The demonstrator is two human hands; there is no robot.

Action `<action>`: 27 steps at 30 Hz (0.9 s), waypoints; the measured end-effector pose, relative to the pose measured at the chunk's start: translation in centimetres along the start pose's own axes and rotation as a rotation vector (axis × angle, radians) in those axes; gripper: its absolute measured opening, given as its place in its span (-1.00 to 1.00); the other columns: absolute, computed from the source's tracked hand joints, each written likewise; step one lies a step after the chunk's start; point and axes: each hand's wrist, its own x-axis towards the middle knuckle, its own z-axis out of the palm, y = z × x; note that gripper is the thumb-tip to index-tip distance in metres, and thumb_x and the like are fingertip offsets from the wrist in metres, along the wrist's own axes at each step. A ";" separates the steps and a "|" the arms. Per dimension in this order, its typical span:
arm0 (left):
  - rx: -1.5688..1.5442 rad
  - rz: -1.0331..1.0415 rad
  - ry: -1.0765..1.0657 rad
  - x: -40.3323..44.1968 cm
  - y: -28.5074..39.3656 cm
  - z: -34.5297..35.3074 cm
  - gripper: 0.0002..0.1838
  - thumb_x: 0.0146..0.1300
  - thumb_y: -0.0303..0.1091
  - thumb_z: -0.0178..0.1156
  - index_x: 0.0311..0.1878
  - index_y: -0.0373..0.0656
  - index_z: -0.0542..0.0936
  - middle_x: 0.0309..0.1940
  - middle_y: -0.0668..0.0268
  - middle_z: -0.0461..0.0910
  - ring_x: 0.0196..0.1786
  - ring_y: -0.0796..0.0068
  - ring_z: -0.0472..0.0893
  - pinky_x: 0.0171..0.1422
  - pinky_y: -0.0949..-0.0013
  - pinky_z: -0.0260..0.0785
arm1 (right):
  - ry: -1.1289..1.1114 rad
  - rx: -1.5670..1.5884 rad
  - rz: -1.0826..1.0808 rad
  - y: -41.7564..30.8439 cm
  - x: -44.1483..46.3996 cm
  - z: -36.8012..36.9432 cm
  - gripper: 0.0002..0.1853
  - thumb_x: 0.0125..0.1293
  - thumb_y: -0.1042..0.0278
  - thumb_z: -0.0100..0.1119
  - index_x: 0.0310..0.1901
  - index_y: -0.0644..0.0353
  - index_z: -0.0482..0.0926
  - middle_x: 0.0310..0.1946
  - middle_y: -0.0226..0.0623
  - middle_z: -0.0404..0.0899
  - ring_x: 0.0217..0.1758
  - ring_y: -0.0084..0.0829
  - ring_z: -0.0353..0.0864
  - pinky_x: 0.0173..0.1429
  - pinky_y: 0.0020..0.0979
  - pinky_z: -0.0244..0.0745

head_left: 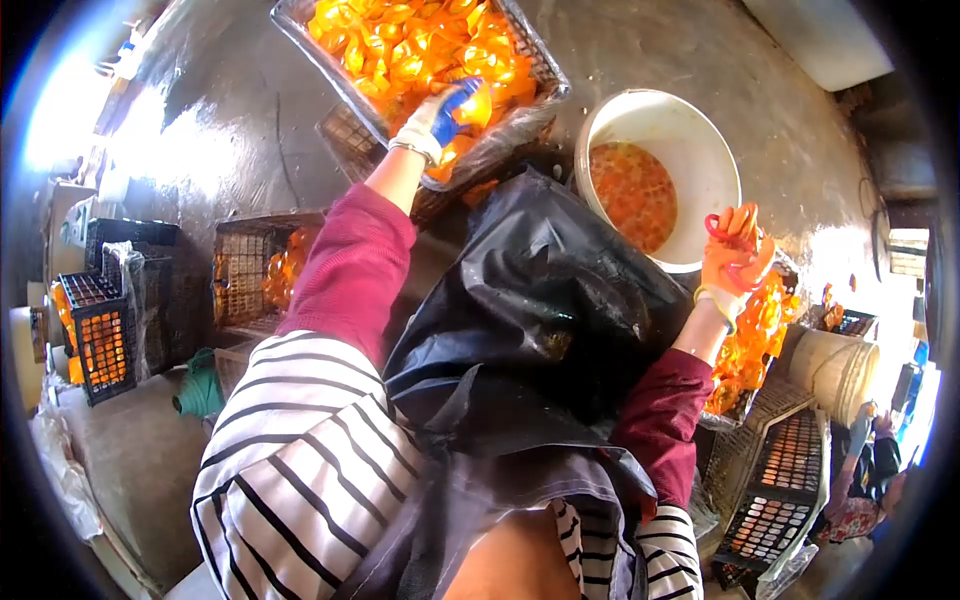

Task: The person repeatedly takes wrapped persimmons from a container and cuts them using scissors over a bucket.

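Observation:
My left hand (440, 122), in a white and blue glove, reaches into a plastic-lined crate (505, 150) heaped with shiny orange peels (400, 45). Its fingers are closed on one orange peel (476, 108). My right hand (732, 268), in an orange glove, is closed round a tool with red looped handles (730, 236), like scissors; its blades are hidden. The right hand is beside the rim of a white bucket (708, 130), which holds small orange-red pieces (632, 195). Below that hand is a second crate's load of orange peels (745, 350).
A black apron (540, 290) covers my lap between the crate and the bucket. Tipped crates (245, 270) and stacked black crates (105, 335) stand at left. More crates (775, 480) and a pale bucket (825, 370) are at right. Another person (865, 480) is at far right.

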 end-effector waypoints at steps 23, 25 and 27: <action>0.125 0.497 0.074 3.7 11.4 18.0 -0.73 0.24 -0.29 0.06 -0.04 -0.15 0.56 -0.12 0.06 0.59 -0.04 0.13 0.59 0.03 0.30 0.45 | -0.173 -0.829 0.430 7.3 2.0 -3.4 -0.65 0.32 0.30 0.10 0.07 0.30 0.42 -0.07 -0.11 0.54 -0.06 -0.25 0.59 0.04 -0.34 0.50; -0.314 0.397 -0.143 2.7 12.5 20.1 -0.67 0.28 -0.24 0.06 0.05 -0.17 0.53 -0.07 0.15 0.59 -0.01 0.26 0.58 0.06 0.37 0.44 | -0.205 -0.789 0.463 7.9 2.0 -3.1 -0.63 0.29 0.30 0.16 0.07 0.29 0.42 -0.07 -0.15 0.53 -0.08 -0.31 0.60 0.01 -0.38 0.52; -0.651 0.217 -0.251 2.1 12.2 22.1 -0.56 0.31 -0.11 0.09 0.11 -0.22 0.49 0.00 0.27 0.57 0.03 0.43 0.56 0.11 0.44 0.42 | -0.221 -0.800 0.457 7.6 1.7 -2.8 -0.61 0.28 0.28 0.18 0.07 0.29 0.42 -0.08 -0.17 0.53 -0.11 -0.36 0.60 -0.02 -0.41 0.53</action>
